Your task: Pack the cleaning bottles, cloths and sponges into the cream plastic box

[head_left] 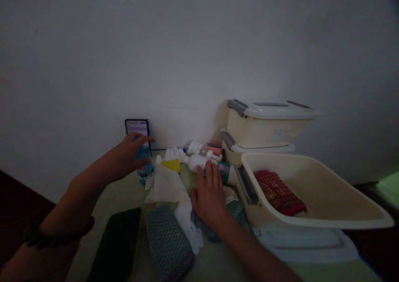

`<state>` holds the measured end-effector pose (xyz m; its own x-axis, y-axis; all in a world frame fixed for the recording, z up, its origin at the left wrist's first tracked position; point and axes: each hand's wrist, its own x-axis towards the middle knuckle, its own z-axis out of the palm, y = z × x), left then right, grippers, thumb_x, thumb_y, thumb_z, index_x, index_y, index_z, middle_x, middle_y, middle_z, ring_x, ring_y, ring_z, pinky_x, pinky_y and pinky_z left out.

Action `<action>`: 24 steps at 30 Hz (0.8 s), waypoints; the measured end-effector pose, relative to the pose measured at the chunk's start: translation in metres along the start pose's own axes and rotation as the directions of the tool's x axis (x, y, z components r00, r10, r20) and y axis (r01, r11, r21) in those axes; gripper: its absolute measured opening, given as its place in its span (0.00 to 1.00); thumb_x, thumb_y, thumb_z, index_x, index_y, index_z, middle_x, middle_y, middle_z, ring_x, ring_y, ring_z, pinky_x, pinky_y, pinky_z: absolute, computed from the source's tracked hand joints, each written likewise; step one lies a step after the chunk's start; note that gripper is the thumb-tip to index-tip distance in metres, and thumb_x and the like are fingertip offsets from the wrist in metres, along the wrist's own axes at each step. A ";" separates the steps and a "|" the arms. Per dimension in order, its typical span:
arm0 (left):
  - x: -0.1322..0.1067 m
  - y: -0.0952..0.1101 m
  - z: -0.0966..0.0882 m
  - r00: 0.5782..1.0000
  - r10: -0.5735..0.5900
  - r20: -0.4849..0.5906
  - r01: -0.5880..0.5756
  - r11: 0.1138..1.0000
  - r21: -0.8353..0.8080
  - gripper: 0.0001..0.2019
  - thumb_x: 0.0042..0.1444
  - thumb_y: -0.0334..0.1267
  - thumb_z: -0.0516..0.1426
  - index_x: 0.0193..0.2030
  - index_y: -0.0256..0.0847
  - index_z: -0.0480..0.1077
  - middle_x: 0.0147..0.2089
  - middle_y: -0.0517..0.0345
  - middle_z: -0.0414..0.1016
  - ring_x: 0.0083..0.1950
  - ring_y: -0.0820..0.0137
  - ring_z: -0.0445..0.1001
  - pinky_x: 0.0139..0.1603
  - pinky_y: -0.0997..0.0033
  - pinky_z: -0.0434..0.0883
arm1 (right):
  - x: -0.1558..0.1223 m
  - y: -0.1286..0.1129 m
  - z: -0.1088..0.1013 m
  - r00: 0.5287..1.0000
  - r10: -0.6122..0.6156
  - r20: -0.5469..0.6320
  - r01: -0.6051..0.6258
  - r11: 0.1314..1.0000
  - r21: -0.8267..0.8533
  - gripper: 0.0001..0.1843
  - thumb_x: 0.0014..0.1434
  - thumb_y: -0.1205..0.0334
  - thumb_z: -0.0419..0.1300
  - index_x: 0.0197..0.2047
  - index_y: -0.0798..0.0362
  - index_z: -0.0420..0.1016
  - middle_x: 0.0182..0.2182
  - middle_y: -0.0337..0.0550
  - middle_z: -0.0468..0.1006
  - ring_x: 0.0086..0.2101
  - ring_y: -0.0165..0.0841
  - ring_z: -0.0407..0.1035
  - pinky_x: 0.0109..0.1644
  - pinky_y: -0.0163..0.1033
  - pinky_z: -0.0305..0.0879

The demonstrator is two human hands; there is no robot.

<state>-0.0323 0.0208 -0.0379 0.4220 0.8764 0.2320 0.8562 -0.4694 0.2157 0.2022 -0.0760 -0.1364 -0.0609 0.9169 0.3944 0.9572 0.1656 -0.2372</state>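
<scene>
My left hand [126, 157] is beside a clear bottle with a blue label [145, 169], its thumb and fingers apart around the upper part of the bottle. The bottle is upright, partly covered by this hand. My right hand [212, 196] lies with fingers stretched out, fingertips at a white bottle [198, 162] lying on its side. Below its palm are a crumpled patterned cloth and a white glove [188, 223]. A grey-green woven cloth [168, 240] is spread nearer me. Between the hands sit a pale cloth [166, 182] and a yellow piece [172, 164].
A phone [137, 128] leans on the wall [187, 45]. At right, an open cream bin [311, 221] holds a red patterned cloth [279, 192]; lidded boxes [264, 128] are stacked behind. A pale lid [308, 244] lies below the bin. A dark green sponge [116, 244] lies front left.
</scene>
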 end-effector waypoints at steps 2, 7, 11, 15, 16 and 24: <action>0.000 0.003 -0.002 1.000 0.003 0.004 -0.003 1.000 -0.008 0.28 0.48 0.45 0.53 0.57 0.38 0.61 0.54 0.41 0.58 0.53 0.51 0.66 0.56 0.51 0.62 | -0.001 -0.001 0.000 1.000 -0.001 0.001 0.001 1.000 -0.013 0.35 0.55 0.61 0.56 0.64 0.65 0.56 0.65 0.69 0.45 0.64 0.56 0.37 0.63 0.58 0.40; -0.002 0.008 -0.003 1.000 -0.015 0.003 0.015 1.000 -0.026 0.28 0.47 0.45 0.52 0.56 0.38 0.62 0.55 0.40 0.57 0.53 0.49 0.66 0.54 0.51 0.63 | 0.003 0.001 -0.003 1.000 0.008 -0.014 -0.009 0.998 -0.057 0.35 0.55 0.61 0.56 0.64 0.64 0.56 0.64 0.65 0.51 0.63 0.53 0.44 0.63 0.55 0.42; -0.002 0.005 -0.001 1.000 -0.009 -0.002 0.009 1.000 -0.014 0.28 0.49 0.45 0.53 0.58 0.40 0.59 0.55 0.42 0.57 0.53 0.52 0.67 0.52 0.51 0.65 | 0.008 0.008 -0.002 0.998 0.041 -0.038 -0.044 0.996 -0.081 0.35 0.56 0.60 0.55 0.64 0.66 0.55 0.63 0.67 0.55 0.62 0.52 0.47 0.63 0.58 0.43; -0.002 0.003 0.001 0.997 0.006 -0.075 -0.010 0.999 -0.049 0.37 0.49 0.42 0.56 0.65 0.37 0.48 0.61 0.39 0.58 0.60 0.53 0.63 0.58 0.52 0.61 | 0.008 0.010 -0.002 0.998 0.028 -0.054 -0.035 0.990 -0.135 0.36 0.56 0.61 0.56 0.64 0.68 0.54 0.65 0.70 0.46 0.64 0.56 0.38 0.62 0.62 0.42; -0.002 0.002 0.002 0.997 -0.005 -0.081 0.000 0.998 -0.069 0.39 0.48 0.42 0.57 0.65 0.36 0.46 0.62 0.37 0.57 0.61 0.54 0.61 0.59 0.53 0.60 | 0.007 0.008 -0.004 0.999 0.012 -0.038 -0.017 0.990 -0.138 0.35 0.56 0.61 0.56 0.64 0.68 0.54 0.65 0.70 0.46 0.64 0.56 0.39 0.62 0.61 0.43; -0.003 0.005 -0.001 0.996 0.016 -0.085 -0.015 1.000 0.004 0.35 0.49 0.40 0.59 0.63 0.33 0.53 0.60 0.36 0.58 0.60 0.50 0.61 0.58 0.50 0.61 | -0.010 -0.004 -0.036 0.930 -0.120 0.347 0.158 0.984 -0.083 0.25 0.53 0.63 0.62 0.55 0.61 0.70 0.49 0.59 0.74 0.48 0.49 0.69 0.49 0.52 0.67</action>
<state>-0.0293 0.0160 -0.0365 0.4084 0.8566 0.3154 0.8510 -0.4823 0.2079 0.2092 -0.0989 -0.1075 -0.2698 0.9590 0.0871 0.9557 0.2777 -0.0974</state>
